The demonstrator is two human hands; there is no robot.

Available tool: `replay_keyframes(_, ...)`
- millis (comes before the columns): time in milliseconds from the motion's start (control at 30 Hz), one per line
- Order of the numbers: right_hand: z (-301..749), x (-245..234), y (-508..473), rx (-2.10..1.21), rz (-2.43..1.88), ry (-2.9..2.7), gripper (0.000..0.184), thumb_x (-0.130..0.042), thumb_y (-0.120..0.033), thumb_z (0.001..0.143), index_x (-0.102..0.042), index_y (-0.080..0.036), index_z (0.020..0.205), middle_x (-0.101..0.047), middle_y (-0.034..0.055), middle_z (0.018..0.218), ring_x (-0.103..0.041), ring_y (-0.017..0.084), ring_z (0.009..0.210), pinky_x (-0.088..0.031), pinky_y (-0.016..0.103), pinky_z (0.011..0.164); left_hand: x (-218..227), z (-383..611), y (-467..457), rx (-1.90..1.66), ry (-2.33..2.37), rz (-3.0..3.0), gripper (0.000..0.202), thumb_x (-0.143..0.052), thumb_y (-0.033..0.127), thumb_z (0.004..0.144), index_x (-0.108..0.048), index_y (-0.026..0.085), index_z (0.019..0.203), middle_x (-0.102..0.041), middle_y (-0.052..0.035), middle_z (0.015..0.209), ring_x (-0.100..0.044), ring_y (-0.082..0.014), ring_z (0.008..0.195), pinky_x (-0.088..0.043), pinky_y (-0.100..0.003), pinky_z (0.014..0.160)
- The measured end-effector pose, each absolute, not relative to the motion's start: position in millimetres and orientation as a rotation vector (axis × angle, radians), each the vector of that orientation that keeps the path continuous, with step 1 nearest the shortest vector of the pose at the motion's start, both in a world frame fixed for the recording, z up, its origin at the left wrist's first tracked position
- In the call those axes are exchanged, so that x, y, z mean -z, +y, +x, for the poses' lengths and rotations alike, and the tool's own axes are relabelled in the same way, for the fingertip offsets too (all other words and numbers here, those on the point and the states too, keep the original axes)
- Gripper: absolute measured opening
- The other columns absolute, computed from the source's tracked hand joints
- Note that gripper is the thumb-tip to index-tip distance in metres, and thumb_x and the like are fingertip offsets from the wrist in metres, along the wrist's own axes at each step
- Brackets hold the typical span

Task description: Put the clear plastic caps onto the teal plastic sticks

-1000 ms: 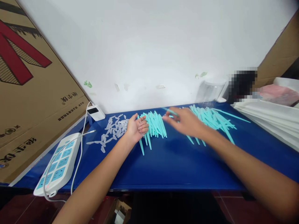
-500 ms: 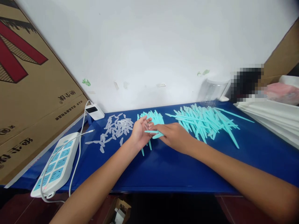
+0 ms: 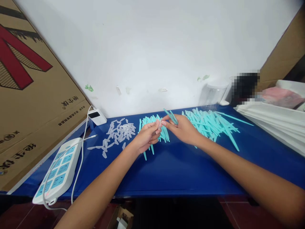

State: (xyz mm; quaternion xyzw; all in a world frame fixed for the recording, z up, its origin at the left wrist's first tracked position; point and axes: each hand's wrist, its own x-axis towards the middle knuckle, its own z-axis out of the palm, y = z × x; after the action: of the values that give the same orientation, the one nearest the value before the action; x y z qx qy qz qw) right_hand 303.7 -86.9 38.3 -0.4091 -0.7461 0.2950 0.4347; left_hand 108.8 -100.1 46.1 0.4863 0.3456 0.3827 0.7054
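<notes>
- Narrowly, my left hand (image 3: 149,136) pinches a clear piece (image 3: 159,125) against my right hand (image 3: 182,128)'s fingertips.
- Teal sticks (image 3: 172,118) sit clasped in that right hand.
- Loose clear bits (image 3: 124,129) lie left of my grip.
- Farther left, a box (image 3: 47,95) bears dark Chinese characters, too skewed to read.

The wall (image 3: 152,47) is white, with green bits (image 3: 89,87) and pale scraps (image 3: 163,90) stuck low on it. The light on it is bright and soft. The blue, shiny tabletop (image 3: 186,175) runs along the wall. A big brown box (image 3: 47,89) stands at the left, with red shapes (image 3: 16,66) and black letters (image 3: 20,152). More brown card (image 3: 274,60) is at the right. The floor (image 3: 240,211) is dark red.
</notes>
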Motion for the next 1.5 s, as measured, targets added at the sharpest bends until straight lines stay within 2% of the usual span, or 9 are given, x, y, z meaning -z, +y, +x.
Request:
replay_keyframes(233, 300.2, -43.9, -92.3, -0.885, -0.988, -1.852, 0.038, -0.061, -0.056, 0.096, -0.07, -0.02, 0.106, -0.071, 0.0028, 0.085, -0.056, 0.018, 0.069, -0.042, 0.029, 0.062, -46.2, 109.2, -99.8, -0.815, 0.721, 1.012, 0.032, -0.068, 0.049, 0.095, -0.061, 0.018, 0.098, -0.049, 0.0036, 0.078, -0.021, -0.0014, 0.044, -0.014, -0.016, 0.039)
replay_keyframes(333, 298.4, -39.4, -93.0, -0.844, -1.019, -1.859, 0.035, -0.059, -0.054, 0.097, -0.067, -0.02, 0.102, -0.07, 0.0027, 0.086, -0.055, 0.018, 0.07, -0.042, 0.03, 0.063, -43.3, 109.5, -99.6, -0.757, 0.715, 0.957, 0.029, -0.067, 0.046, 0.096, -0.062, 0.019, 0.104, -0.052, 0.0039, 0.075, -0.02, -0.0018, 0.042, -0.014, -0.016, 0.039)
replay_keyframes(500, 297.6, -36.3, -93.5, -0.874, -1.059, -1.869, 0.032, -0.059, -0.052, 0.098, -0.061, -0.022, 0.109, -0.068, 0.0004, 0.081, -0.053, 0.018, 0.065, -0.038, 0.031, 0.06, -39.6, 110.2, -100.2, -0.792, 0.725, 1.016, 0.026, -0.074, 0.036, 0.091, -0.059, 0.015, 0.086, -0.055, 0.0024, 0.077, -0.023, 0.0001, 0.042, -0.017, -0.016, 0.039)
replay_keyframes(667, 302.9, -44.4, -91.8, -0.98, -1.075, -1.698, 0.028, -0.053, -0.051, 0.101, -0.051, -0.024, 0.096, -0.06, -0.0007, 0.083, -0.051, 0.017, 0.067, -0.041, 0.031, 0.061, -39.8, 107.1, -96.3, -0.898, 0.75, 1.04, 0.033, -0.079, 0.037, 0.089, -0.065, 0.018, 0.112, -0.065, -0.002, 0.094, -0.024, 0.0002, 0.043, -0.015, -0.017, 0.037)
replay_keyframes(800, 309.0, -43.7, -88.1, -1.133, -1.088, -1.678, 0.033, -0.043, -0.052, 0.105, -0.037, -0.026, 0.085, -0.052, -0.0049, 0.072, -0.041, 0.013, 0.057, -0.034, 0.029, 0.054, -36.6, 103.4, -89.4, -1.013, 0.796, 1.033, 0.032, -0.076, 0.04, 0.091, -0.061, 0.017, 0.107, -0.072, -0.0084, 0.105, -0.024, 0.0003, 0.042, -0.015, -0.016, 0.037)
replay_keyframes(967, 310.4, -41.8, -86.1, -1.005, -1.059, -1.859, 0.034, -0.042, -0.049, 0.107, -0.041, -0.025, 0.084, -0.057, -0.003, 0.073, -0.047, 0.014, 0.06, -0.039, 0.03, 0.061, -35.5, 103.8, -85.8, -1.152, 0.887, 1.06, 0.033, -0.073, 0.044, 0.093, -0.052, 0.019, 0.092, -0.075, -0.011, 0.111, -0.021, 0.0003, 0.041, -0.015, -0.017, 0.037)
replay_keyframes(1100, 309.1, -46.2, -87.6, -0.872, -1.086, -1.976, 0.035, -0.04, -0.045, 0.109, -0.043, -0.024, 0.08, -0.06, -0.0007, 0.074, -0.05, 0.016, 0.064, -0.04, 0.032, 0.067, -33.9, 103.0, -83.7, -1.207, 0.946, 1.073, 0.036, -0.08, 0.046, 0.086, -0.06, 0.017, 0.095, -0.061, 0.0023, 0.076, -0.02, -0.0002, 0.04, -0.013, -0.017, 0.038)
replay_keyframes(1233, 309.9, -49.1, -87.1, -0.81, -1.184, -2.012, 0.036, -0.039, -0.039, 0.108, -0.045, -0.024, 0.076, -0.059, 0.0014, 0.073, -0.05, 0.018, 0.067, -0.039, 0.033, 0.068, -31.8, 100.6, -81.3, -1.239, 0.975, 1.091, 0.034, -0.083, 0.043, 0.083, -0.065, 0.015, 0.09, -0.048, 0.0059, 0.068, -0.019, 0.0, 0.041, -0.012, -0.018, 0.038)
replay_keyframes(1500, 313.1, -50.9, -84.7, -0.722, -1.175, -2.002, 0.034, -0.044, -0.037, 0.106, -0.052, -0.022, 0.077, -0.059, 0.0005, 0.076, -0.053, 0.018, 0.07, -0.039, 0.032, 0.07, -34.3, 102.5, -82.3, -1.311, 1.063, 1.09, 0.036, -0.086, 0.037, 0.076, -0.069, 0.016, 0.1, -0.075, -0.0055, 0.095, -0.022, 0.0008, 0.042, -0.013, -0.02, 0.039)
